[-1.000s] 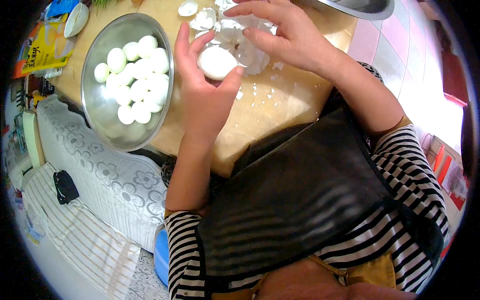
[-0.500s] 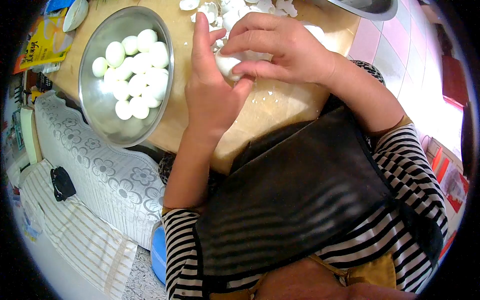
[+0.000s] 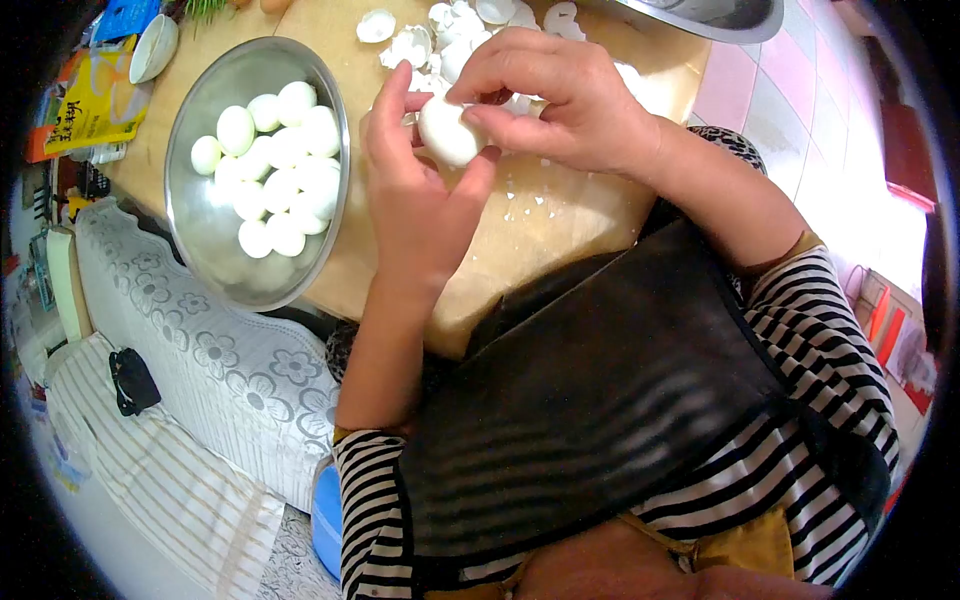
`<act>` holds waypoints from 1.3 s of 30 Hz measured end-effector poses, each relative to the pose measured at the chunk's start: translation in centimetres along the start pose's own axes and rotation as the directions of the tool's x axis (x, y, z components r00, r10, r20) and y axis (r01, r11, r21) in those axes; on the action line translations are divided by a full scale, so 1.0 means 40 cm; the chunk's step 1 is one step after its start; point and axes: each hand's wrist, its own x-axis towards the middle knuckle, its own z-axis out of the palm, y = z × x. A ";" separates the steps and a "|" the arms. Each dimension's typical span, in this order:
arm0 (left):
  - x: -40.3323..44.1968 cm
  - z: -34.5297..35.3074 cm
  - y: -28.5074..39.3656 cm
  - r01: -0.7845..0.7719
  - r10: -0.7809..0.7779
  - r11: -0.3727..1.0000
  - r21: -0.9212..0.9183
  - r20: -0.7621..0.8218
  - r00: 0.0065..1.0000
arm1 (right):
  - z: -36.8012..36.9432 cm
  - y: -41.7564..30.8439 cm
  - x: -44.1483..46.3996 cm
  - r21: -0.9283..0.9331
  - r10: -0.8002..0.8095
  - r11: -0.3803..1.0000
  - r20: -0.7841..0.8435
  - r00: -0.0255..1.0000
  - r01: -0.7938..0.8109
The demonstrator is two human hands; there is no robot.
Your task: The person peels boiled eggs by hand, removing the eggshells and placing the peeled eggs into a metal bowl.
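Note:
A white egg (image 3: 450, 132) rests between the thumb and fingers of my left hand (image 3: 415, 190). From the right, my right hand (image 3: 575, 105) touches the egg's upper side, its thumb and index finger pinched together; whether a bit of shell is between them is too small to tell. Behind the hands lies a pile of broken white eggshells (image 3: 408, 46), partly hidden by my right hand. Small shell bits (image 3: 520, 208) are scattered on the wooden board in front. To the left stands a steel bowl (image 3: 205, 255) holding several peeled eggs (image 3: 285, 148).
The wooden board (image 3: 500, 262) lies under everything. A second metal bowl (image 3: 725, 18) is at its back right edge. A small white bowl (image 3: 154, 48) and a yellow packet (image 3: 98, 105) are at the back left. A sofa (image 3: 215, 350) with a patterned cover stands at the left.
My right hand has come down from over the shells to the egg. My left hand has moved slightly right with the egg, which is now tilted more upright.

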 end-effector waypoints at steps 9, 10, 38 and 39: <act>0.008 -0.013 -0.005 0.082 -0.079 0.989 -0.121 0.030 0.996 | -0.006 -0.003 0.002 0.086 0.181 0.981 -0.096 0.979 -0.173; 0.010 -0.013 -0.004 0.056 -0.053 0.974 -0.218 0.017 0.998 | -0.006 0.008 0.005 0.114 0.162 0.983 -0.151 0.975 -0.146; 0.017 -0.035 0.011 0.310 -0.230 0.307 -0.900 0.246 0.942 | 0.017 -0.008 0.000 -0.132 0.028 0.991 -0.054 0.998 -0.035; 0.016 -0.031 0.009 0.311 -0.229 0.305 -0.900 0.248 0.941 | 0.017 -0.007 0.002 -0.133 0.030 0.990 -0.055 0.998 -0.037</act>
